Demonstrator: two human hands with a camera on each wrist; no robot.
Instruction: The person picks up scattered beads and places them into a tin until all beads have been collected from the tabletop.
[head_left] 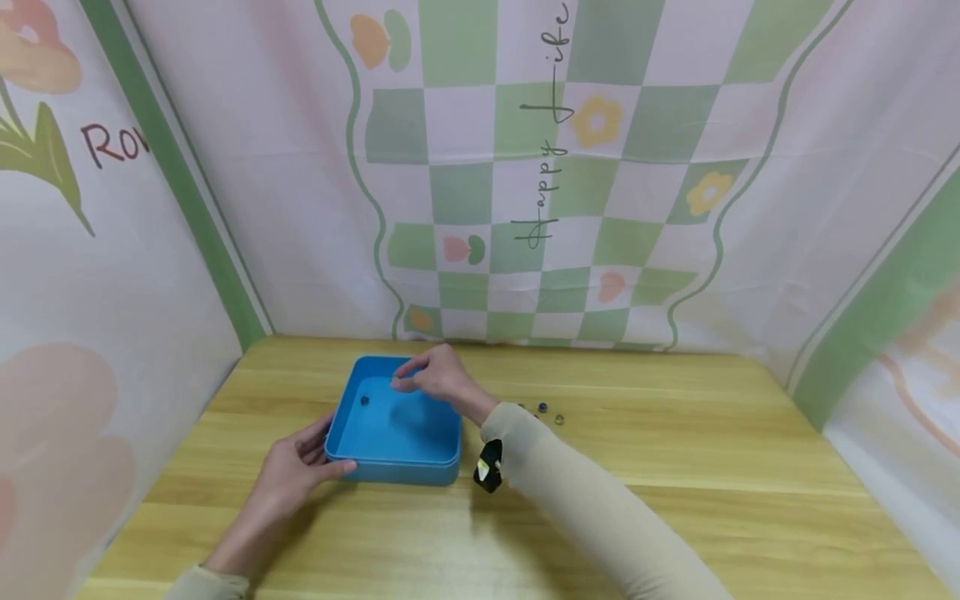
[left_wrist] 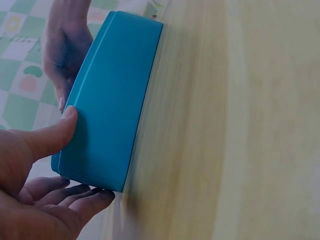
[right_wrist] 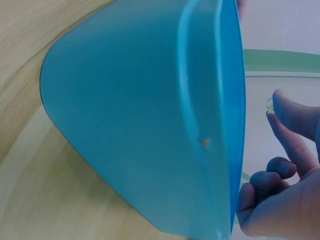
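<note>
The work surface is a light-brown, wood-grain table (head_left: 675, 500). A white fabric backdrop with green checks and "Happy Life" lettering (head_left: 465, 192) hangs at its far edge; a white fabric side panel with flower prints (head_left: 165, 317) stands along the left. A square, open-topped blue plastic box (head_left: 397, 472) rests on the table, left of centre. Inside it, near the left wall, lies a small, dark, round bead (head_left: 364, 401). To the right of the box, beside my right wrist, a few small loose pieces (head_left: 543, 407) lie on the table, one of them dark blue.

My left hand (head_left: 291, 468) grips the near left corner of the box: the thumb bears on the rim and the fingers lie against the outer wall. My right hand (head_left: 441, 373) is positioned over the far part of the box, with the forearm, in a beige sleeve (head_left: 600, 508), crossing in from the right. Its thumb and index finger pinch a small, clear, yellow-green-tinted piece (right_wrist: 270, 105) above the box; the remaining fingers are curled.
</note>
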